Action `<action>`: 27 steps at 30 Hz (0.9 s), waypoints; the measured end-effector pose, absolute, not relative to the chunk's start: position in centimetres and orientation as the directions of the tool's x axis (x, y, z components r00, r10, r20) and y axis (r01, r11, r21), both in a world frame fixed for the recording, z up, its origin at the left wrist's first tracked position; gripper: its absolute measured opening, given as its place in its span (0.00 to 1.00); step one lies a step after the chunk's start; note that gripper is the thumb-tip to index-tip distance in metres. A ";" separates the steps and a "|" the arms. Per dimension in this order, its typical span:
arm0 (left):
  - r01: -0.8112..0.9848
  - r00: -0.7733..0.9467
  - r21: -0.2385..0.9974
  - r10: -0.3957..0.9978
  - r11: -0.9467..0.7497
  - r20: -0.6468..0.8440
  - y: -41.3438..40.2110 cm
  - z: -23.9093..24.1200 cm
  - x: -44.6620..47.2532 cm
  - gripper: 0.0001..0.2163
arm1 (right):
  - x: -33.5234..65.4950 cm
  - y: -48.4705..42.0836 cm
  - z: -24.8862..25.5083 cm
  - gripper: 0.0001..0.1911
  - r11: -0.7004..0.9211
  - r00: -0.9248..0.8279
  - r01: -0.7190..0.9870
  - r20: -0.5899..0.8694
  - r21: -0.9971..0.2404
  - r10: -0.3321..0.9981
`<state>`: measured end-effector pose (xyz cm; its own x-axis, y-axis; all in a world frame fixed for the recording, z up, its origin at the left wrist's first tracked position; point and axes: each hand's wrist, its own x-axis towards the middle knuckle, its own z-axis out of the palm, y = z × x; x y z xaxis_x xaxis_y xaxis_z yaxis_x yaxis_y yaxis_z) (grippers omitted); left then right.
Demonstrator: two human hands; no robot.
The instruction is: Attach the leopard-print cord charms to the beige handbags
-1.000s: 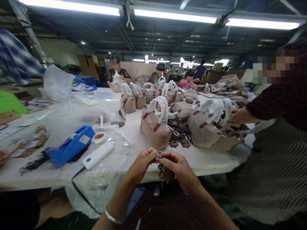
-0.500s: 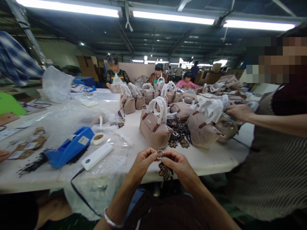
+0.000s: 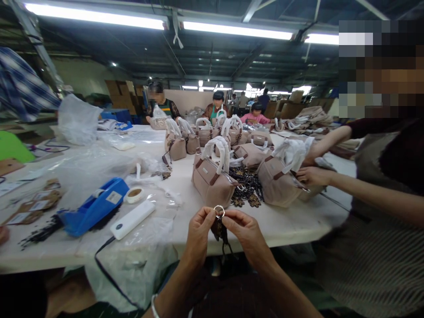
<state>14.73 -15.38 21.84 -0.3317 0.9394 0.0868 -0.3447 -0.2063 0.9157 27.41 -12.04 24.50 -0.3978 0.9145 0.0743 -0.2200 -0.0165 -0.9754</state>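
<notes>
My left hand (image 3: 201, 227) and my right hand (image 3: 241, 226) come together at the table's front edge, both pinching a metal key ring (image 3: 219, 211) from either side. Below the ring dangles a dark charm (image 3: 218, 229) with thin black cords, partly covered by my fingers. Just beyond my hands stands a beige handbag (image 3: 212, 179) with white-wrapped handles. Beside that bag lies a pile of dark chains with leopard-print charms (image 3: 247, 183). A second beige handbag (image 3: 276, 181) stands to the right of the pile.
A blue tape dispenser (image 3: 94, 205), a roll of tape (image 3: 134, 195) and a white corded device (image 3: 132, 221) lie at left among clear plastic bags (image 3: 96, 165). More handbags stand farther back. A co-worker's hand (image 3: 314, 176) touches a bag at right; other people sit across the table.
The ring has turned to face me more openly, and the leopard-print charm has swung left and now shows a dark side. The co-worker at right has leaned in, with both arms reaching over the bags.
</notes>
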 end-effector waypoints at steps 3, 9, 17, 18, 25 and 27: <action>-0.360 -0.376 0.908 0.924 -0.216 0.071 -15.4 21.7 15.4 0.13 | 27.1 -12.1 24.5 0.13 0.008 -0.366 -0.226 0.092 -0.974 0.926; -0.372 -0.430 0.908 0.903 -0.194 0.016 -15.4 21.7 16.1 0.16 | 26.7 -12.1 24.5 0.13 0.021 -0.325 -0.239 0.100 -0.971 0.940; -0.414 -0.363 0.894 0.932 -0.169 0.008 -15.3 21.6 16.0 0.15 | 27.2 -11.7 24.6 0.13 -0.016 -0.361 -0.239 0.074 -0.971 0.930; -0.422 -0.354 0.891 0.935 -0.170 0.011 -15.2 21.6 15.9 0.15 | 27.2 -11.7 24.5 0.13 -0.026 -0.367 -0.243 0.067 -0.970 0.928; -0.344 -0.271 0.925 0.960 -0.161 0.066 -15.3 22.3 14.7 0.11 | 27.3 -11.5 24.0 0.14 -0.071 -0.437 -0.266 0.055 -0.961 0.898; -0.267 -0.227 0.952 0.970 -0.148 0.087 -15.4 23.0 14.0 0.11 | 27.5 -11.4 23.8 0.14 -0.075 -0.462 -0.252 0.051 -0.965 0.885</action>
